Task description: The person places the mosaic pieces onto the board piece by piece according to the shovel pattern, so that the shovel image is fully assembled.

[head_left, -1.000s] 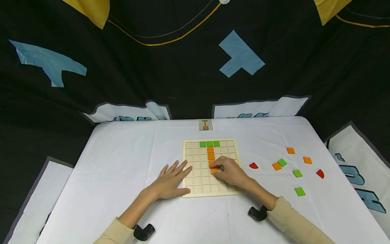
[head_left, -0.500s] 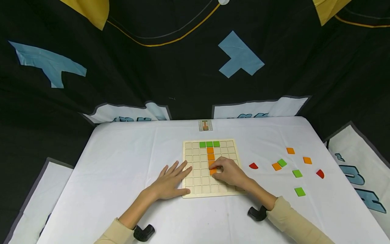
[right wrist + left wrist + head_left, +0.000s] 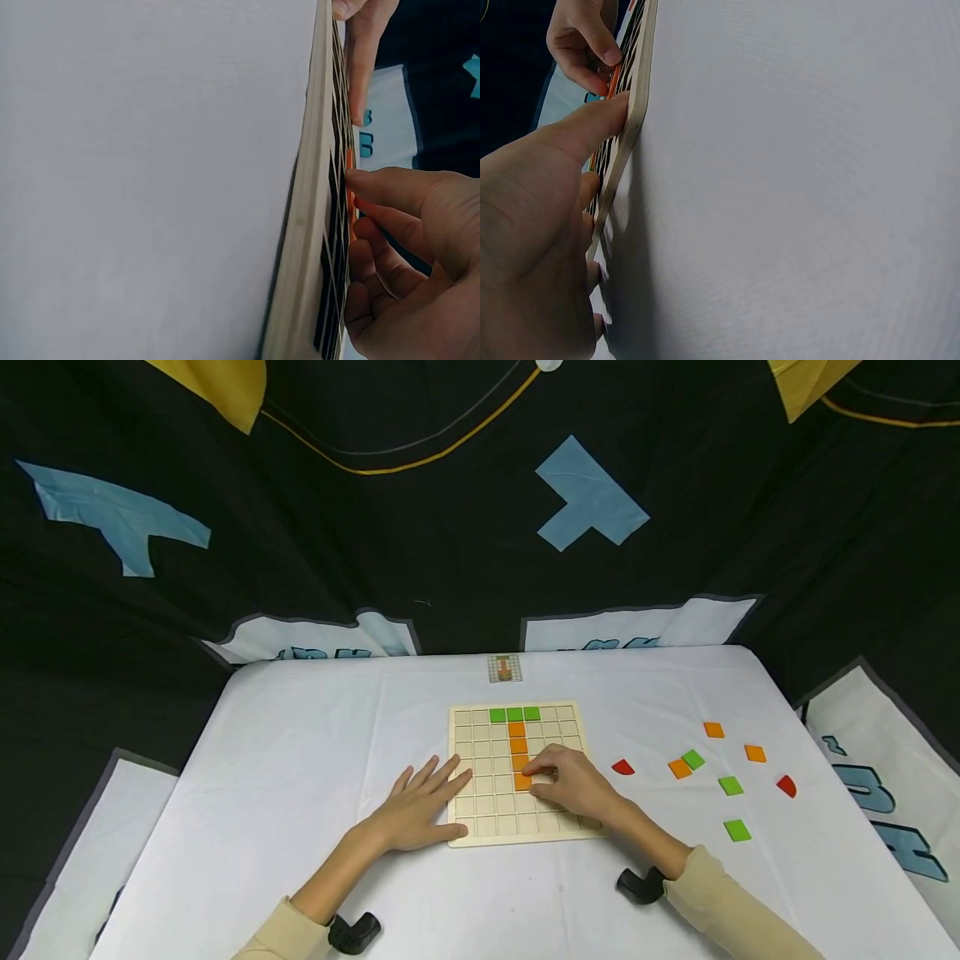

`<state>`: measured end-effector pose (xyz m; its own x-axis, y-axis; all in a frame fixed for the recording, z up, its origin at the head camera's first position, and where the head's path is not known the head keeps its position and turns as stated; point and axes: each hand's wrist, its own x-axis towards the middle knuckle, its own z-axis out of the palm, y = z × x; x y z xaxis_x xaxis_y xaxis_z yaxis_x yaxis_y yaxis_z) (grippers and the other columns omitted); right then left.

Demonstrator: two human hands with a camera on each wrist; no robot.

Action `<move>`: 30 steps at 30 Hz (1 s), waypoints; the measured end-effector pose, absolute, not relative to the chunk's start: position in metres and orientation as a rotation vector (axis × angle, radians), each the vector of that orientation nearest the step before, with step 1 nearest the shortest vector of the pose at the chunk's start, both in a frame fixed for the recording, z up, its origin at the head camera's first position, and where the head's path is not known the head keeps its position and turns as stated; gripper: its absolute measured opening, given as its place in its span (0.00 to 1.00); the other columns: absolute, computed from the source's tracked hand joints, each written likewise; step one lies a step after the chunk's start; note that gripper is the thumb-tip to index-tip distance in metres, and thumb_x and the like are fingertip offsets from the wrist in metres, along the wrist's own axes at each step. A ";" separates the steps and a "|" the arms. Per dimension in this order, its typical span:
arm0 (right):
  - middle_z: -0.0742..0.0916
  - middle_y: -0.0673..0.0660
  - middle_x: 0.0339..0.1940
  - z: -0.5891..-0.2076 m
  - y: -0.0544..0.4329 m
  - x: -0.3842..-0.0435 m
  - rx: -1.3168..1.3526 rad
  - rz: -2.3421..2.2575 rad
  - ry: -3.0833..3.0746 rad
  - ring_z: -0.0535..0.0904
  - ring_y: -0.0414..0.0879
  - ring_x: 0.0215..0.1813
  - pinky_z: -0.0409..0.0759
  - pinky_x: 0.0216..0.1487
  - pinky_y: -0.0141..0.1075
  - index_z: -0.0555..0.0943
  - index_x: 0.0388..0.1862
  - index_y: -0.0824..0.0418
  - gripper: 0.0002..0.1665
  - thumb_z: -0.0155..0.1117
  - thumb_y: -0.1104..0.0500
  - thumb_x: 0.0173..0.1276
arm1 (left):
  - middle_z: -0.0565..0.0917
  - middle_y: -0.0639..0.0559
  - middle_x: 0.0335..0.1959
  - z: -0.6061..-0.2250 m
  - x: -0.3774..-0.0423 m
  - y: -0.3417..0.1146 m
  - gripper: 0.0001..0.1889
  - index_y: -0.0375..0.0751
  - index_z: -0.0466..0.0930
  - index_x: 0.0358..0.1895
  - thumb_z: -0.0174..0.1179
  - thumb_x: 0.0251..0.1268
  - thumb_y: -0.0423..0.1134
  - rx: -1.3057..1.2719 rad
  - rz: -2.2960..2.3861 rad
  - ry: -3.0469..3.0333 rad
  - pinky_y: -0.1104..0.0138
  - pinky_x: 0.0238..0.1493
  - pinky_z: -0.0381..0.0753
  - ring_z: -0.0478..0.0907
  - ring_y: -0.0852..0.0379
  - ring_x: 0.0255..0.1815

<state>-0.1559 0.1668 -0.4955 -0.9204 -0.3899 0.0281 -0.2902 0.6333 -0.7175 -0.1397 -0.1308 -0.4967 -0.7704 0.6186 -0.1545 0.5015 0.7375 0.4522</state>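
white table [image 3: 300,735], gridded board [image 3: 506,823], card [image 3: 505,668], loose tiles [image 3: 737,830]

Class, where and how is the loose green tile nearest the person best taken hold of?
Probably by two opposite edges, the right hand coming from above: the green tile looks thin, lies flat, and no other piece touches its sides.

One gridded wooden board [image 3: 486,827] bore seven tiles in view: three green squares [image 3: 514,715] on its far side and four orange squares [image 3: 517,746] nearer. To the right lay three loose orange tiles [image 3: 714,730], three loose green tiles [image 3: 737,831] and two red wedges [image 3: 622,767]. One patterned card [image 3: 505,668] sat at the far edge; two hands, one left [image 3: 416,810], one right [image 3: 576,783], completed the count.
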 end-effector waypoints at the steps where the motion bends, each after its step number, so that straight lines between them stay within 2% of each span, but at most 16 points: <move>1: 0.84 0.43 0.42 -0.495 0.170 -0.156 -0.569 -1.166 2.721 0.78 0.42 0.46 0.77 0.50 0.40 0.89 0.44 0.55 0.13 0.74 0.63 0.60 | 0.49 0.45 0.81 -0.497 -0.140 -0.131 0.42 0.49 0.56 0.80 0.58 0.67 0.62 0.871 0.559 2.645 0.37 0.72 0.38 0.40 0.38 0.80; 6: 0.85 0.46 0.44 -0.491 0.190 -0.154 -0.540 -1.209 2.742 0.80 0.44 0.48 0.79 0.51 0.42 0.89 0.46 0.57 0.13 0.74 0.63 0.61 | 0.48 0.46 0.81 -0.496 -0.140 -0.130 0.42 0.50 0.56 0.80 0.58 0.67 0.62 0.863 0.542 2.641 0.38 0.72 0.37 0.39 0.40 0.80; 13: 0.86 0.51 0.44 -0.487 0.230 -0.150 -0.439 -1.235 2.851 0.80 0.47 0.43 0.79 0.43 0.42 0.88 0.47 0.61 0.14 0.73 0.65 0.62 | 0.47 0.47 0.82 -0.494 -0.140 -0.129 0.42 0.50 0.56 0.80 0.57 0.68 0.62 0.862 0.512 2.638 0.38 0.72 0.36 0.38 0.40 0.80; 21: 0.86 0.59 0.49 -0.483 0.281 -0.146 -0.222 -1.174 2.987 0.79 0.55 0.49 0.77 0.50 0.52 0.87 0.50 0.63 0.15 0.72 0.66 0.63 | 0.47 0.47 0.82 -0.496 -0.141 -0.130 0.42 0.50 0.56 0.80 0.58 0.68 0.62 0.861 0.520 2.635 0.38 0.72 0.36 0.38 0.40 0.80; 23: 0.86 0.60 0.50 -0.482 0.292 -0.144 -0.184 -1.138 3.018 0.78 0.55 0.49 0.77 0.48 0.50 0.86 0.50 0.64 0.15 0.72 0.66 0.63 | 0.47 0.47 0.82 -0.495 -0.141 -0.130 0.42 0.50 0.55 0.80 0.58 0.68 0.62 0.861 0.518 2.635 0.38 0.72 0.36 0.38 0.40 0.80; 28: 0.85 0.63 0.49 -0.480 0.316 -0.139 -0.118 -1.085 3.058 0.78 0.55 0.44 0.78 0.35 0.38 0.86 0.51 0.65 0.16 0.71 0.64 0.65 | 0.47 0.47 0.82 -0.494 -0.141 -0.130 0.42 0.50 0.56 0.80 0.57 0.68 0.62 0.865 0.518 2.637 0.38 0.72 0.35 0.38 0.40 0.80; 30: 0.85 0.64 0.49 -0.480 0.325 -0.136 -0.090 -1.083 3.057 0.78 0.55 0.44 0.78 0.33 0.37 0.85 0.52 0.65 0.16 0.70 0.64 0.66 | 0.47 0.47 0.82 -0.494 -0.141 -0.130 0.42 0.50 0.56 0.80 0.57 0.68 0.62 0.867 0.516 2.636 0.38 0.72 0.36 0.38 0.40 0.80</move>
